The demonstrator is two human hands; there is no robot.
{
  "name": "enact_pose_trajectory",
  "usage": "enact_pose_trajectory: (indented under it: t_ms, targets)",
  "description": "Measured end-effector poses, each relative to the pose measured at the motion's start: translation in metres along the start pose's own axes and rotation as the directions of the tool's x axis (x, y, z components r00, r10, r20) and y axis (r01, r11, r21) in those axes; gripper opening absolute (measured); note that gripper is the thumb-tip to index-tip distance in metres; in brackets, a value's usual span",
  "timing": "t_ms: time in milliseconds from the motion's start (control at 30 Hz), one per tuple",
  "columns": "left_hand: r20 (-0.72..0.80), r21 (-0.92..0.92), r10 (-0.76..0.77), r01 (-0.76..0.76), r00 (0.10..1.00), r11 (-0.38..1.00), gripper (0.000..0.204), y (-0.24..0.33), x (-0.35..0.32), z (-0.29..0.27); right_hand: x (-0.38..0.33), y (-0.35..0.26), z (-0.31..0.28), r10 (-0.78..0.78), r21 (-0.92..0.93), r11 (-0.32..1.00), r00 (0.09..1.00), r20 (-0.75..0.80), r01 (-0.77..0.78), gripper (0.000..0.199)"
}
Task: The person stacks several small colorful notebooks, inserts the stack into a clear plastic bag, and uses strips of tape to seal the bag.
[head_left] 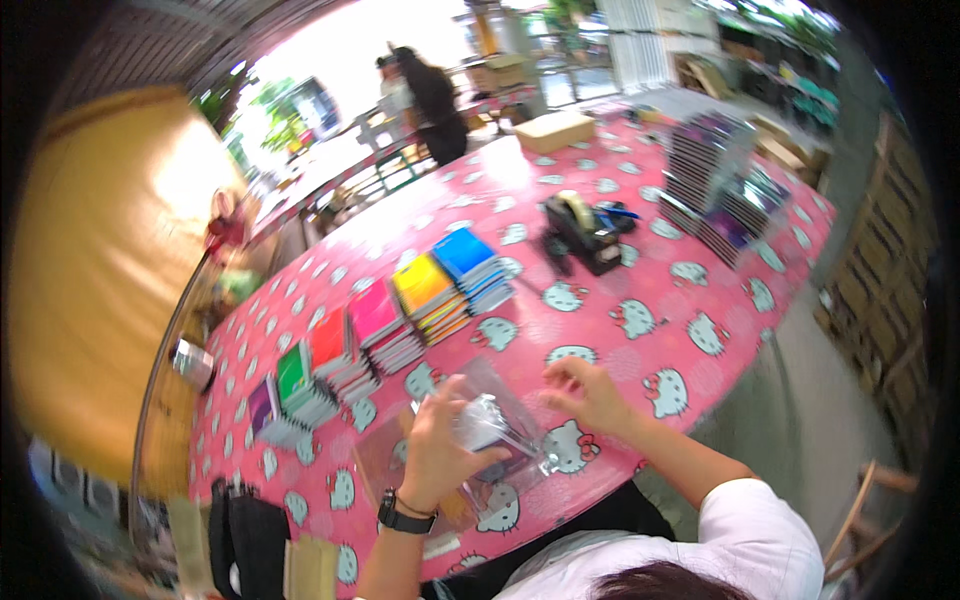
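Near the front edge of the table, clear plastic packaging (482, 420) lies crinkled and shiny, with a dark item partly showing inside. My left hand (437, 450), a dark watch on its wrist, is over its left side with thumb and fingers spread; whether it presses on the plastic is hard to tell. To the right of the packaging, my right hand (590, 397) hovers with bent fingers and a gap between thumb and forefinger, nothing visible in it. Beyond my left hand runs a row of spiral notebook stacks, including pink (377, 312), yellow (424, 287) and blue (465, 255) ones.
A black tape dispenser (590, 232) stands mid-table. At the far right rise stacks of plastic-wrapped packs (712, 175). A tan box (555, 132) sits at the far edge. A black bag (248, 540) is at the lower left. Another person (430, 100) stands in the background.
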State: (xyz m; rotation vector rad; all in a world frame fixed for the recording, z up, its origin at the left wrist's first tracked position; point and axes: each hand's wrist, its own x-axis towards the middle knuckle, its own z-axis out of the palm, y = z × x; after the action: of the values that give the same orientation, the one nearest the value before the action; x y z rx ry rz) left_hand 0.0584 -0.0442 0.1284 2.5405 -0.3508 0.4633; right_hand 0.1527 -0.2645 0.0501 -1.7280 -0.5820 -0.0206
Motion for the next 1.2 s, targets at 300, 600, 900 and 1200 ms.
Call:
enact_pose_trajectory:
  t_ms: [300,600,900,1200]
  targets:
    - [0.23,-0.878,-0.285,0.325,0.93,0.352,0.073,0.024,0.076,0.095,-0.035,-0.014,-0.056,-0.256,-0.527,0.834,0.961,-0.106,0.164,0.091]
    - [0.172,-0.688,-0.38,0.387,0.909,0.613,0.058,0.004,0.0,0.048,0.044,0.051,-0.289,-0.344,-0.845,0.371,0.789,-0.509,-0.384,0.075]
    - [0.059,-0.097,-0.309,0.314,0.949,0.945,0.047,-0.045,-0.095,0.034,0.112,0.118,-0.298,-0.042,-0.836,0.086,0.836,-0.547,-0.542,0.061]
    - [0.065,0.415,-0.374,0.315,0.925,0.853,0.06,-0.052,-0.098,0.098,0.047,0.032,0.015,-0.286,-0.58,0.696,0.904,0.318,0.424,0.053]
